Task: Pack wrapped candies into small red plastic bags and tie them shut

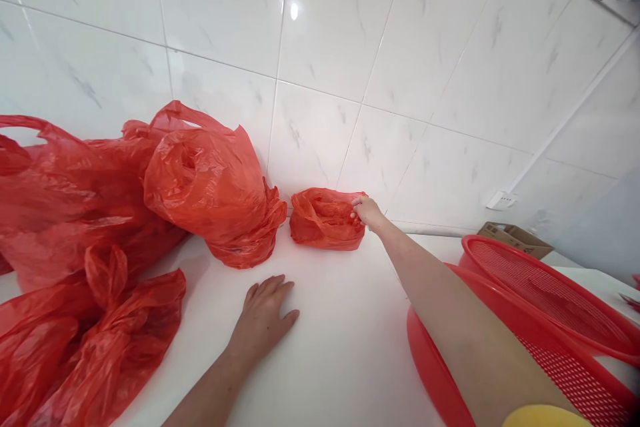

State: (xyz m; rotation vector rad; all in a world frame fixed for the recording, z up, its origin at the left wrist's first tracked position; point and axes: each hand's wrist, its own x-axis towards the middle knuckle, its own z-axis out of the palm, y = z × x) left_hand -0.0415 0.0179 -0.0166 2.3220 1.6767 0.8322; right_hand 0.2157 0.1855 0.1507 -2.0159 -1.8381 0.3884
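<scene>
A small red plastic bag (pixel 327 230) stands with its top open against the tiled wall, near the middle. My right hand (pixel 367 211) reaches forward and pinches the right edge of its rim. Lower down, my left hand (pixel 266 313) lies palm down on the white tabletop (pixel 320 347), fingers a little apart and nothing in it. To its upper left is a filled, rolled-up red bag (pixel 210 193), a short gap away from the small bag. What the small bag holds cannot be made out.
More filled red bags (pixel 85 207) crowd the left, with a knotted one (pixel 110 347) in front. Red mesh baskets (pixel 550 293) sit at the right under my right arm. Behind them are a cardboard box (pixel 517 240) and a wall socket (pixel 501 200).
</scene>
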